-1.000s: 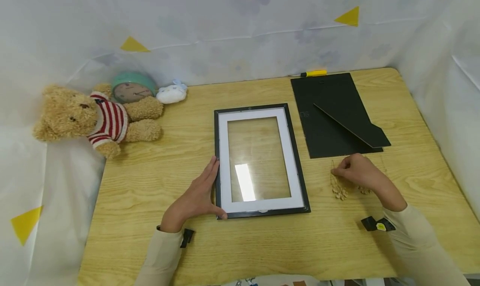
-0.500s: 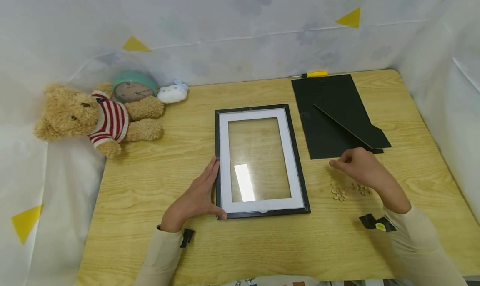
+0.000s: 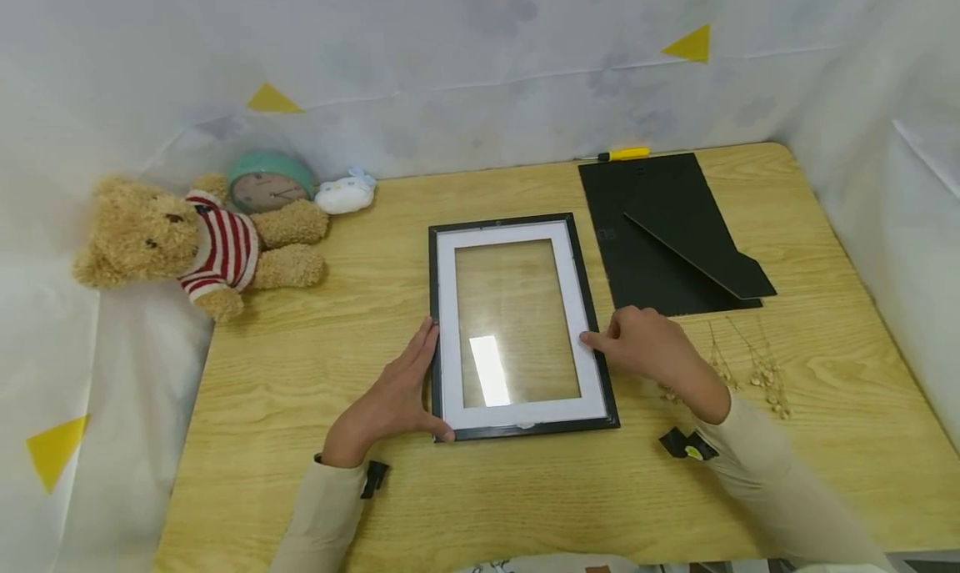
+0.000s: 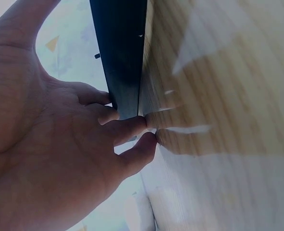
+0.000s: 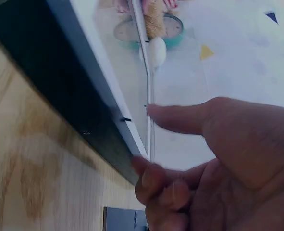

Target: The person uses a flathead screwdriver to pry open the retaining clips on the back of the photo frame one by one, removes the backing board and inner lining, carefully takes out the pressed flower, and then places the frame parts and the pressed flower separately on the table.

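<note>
A black picture frame (image 3: 434,273) with a white mat (image 3: 517,233) and clear glass lies flat on the wooden table. My left hand (image 3: 390,402) rests along its lower left corner, fingers straight against the left side and thumb at the bottom edge. In the left wrist view, the fingertips meet the frame's side (image 4: 120,43) and the table. My right hand (image 3: 652,352) holds the frame's right rim, the thumb over the mat and the fingers curled at the outer side, as the right wrist view shows. Sprigs of dried flowers (image 3: 767,377) lie right of it, partly hidden by the wrist.
A black backing board (image 3: 630,264) with a stand flap (image 3: 705,248) lies at the back right, a yellow-handled screwdriver (image 3: 628,153) behind it. At the back left are a teddy bear (image 3: 225,239), a green clock (image 3: 270,181) and a small white plush (image 3: 347,193).
My right hand has left the dried flowers and moved left to the frame's right rim. The sprigs stay on the table. My left hand has kept its place.
</note>
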Tool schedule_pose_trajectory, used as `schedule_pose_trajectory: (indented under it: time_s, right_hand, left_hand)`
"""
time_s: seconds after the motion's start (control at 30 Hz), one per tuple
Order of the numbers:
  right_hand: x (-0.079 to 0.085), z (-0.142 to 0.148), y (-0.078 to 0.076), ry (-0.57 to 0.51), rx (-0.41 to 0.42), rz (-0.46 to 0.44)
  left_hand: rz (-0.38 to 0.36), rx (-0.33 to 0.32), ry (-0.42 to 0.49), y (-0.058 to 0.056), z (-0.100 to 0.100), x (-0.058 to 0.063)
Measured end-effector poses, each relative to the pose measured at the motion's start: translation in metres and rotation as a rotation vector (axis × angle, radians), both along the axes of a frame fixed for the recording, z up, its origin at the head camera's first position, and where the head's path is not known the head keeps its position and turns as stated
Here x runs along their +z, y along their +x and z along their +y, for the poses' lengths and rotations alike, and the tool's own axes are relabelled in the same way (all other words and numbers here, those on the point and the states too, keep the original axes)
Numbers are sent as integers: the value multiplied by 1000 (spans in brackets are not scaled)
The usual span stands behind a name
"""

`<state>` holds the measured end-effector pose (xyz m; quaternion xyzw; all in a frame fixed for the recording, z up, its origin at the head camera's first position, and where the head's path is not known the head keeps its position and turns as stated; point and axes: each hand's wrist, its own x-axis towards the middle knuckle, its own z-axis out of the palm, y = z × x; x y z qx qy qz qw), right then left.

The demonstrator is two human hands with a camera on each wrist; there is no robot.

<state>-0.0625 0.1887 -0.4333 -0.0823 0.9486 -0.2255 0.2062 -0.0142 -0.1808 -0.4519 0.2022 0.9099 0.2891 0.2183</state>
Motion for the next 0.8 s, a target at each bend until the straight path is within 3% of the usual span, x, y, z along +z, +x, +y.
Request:
schedule_pose_trajectory:
  time_s: [0.17, 0.5, 0.8]
  right_hand:
    - [-3, -23, -1, 133, -12, 90]
    - [-11, -38, -4, 171, -19, 142]
    - [-14, -43, -4, 207, -35, 180]
  left_hand:
    - [2, 3, -3, 1, -1, 0]
    - [-21, 10, -3, 2, -1, 0]
    - [3, 1, -10, 0, 0, 1]
